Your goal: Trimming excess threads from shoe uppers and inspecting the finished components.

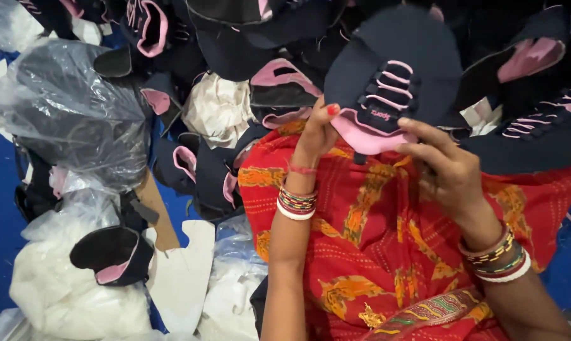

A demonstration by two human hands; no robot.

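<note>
We see both hands pinching one dark shoe upper: left hand and right hand grip its pink collar. More uppers heap beyond the red cloth.

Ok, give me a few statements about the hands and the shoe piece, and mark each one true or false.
1. Both hands hold one dark shoe upper with pink laces. True: the left hand and right hand grip it at its pink edge.
2. The cloth under the hands is plain green. False: it is red with an orange pattern.
3. Each wrist wears bangles. True: bangles show on the left wrist and others on the right.
4. The pile behind holds white and yellow uppers. False: they are dark with pink lining.
5. A clear plastic bag lies to the left. True.
</note>
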